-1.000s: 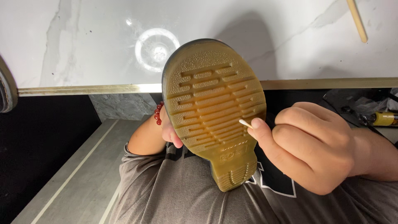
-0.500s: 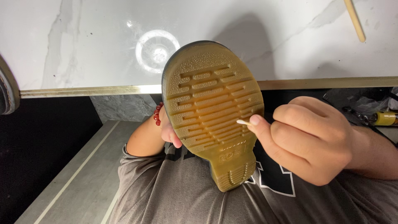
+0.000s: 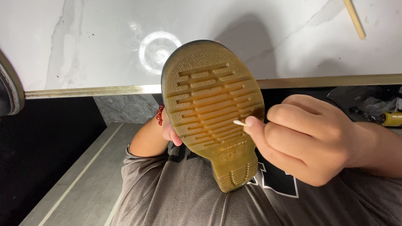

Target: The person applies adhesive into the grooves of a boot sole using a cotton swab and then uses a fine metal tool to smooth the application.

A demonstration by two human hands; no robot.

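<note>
White marble desk [image 3: 83, 50] fills the head view's top, gold trim along its near edge. Left hand [image 3: 169, 129], mostly hidden, props a shoe sole [image 3: 211, 109] upright over the lap; its grip cannot be told. Right hand [image 3: 301, 138] pinches a thin stick [image 3: 239, 123], whose tip has crept slightly along the tread grooves, so scraping continues. Open room lies left, above the grey floor [image 3: 79, 175].

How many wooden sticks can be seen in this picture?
2. One small stick is pinched in the right hand, its tip on the shoe sole. One longer stick lies on the white table.
</note>
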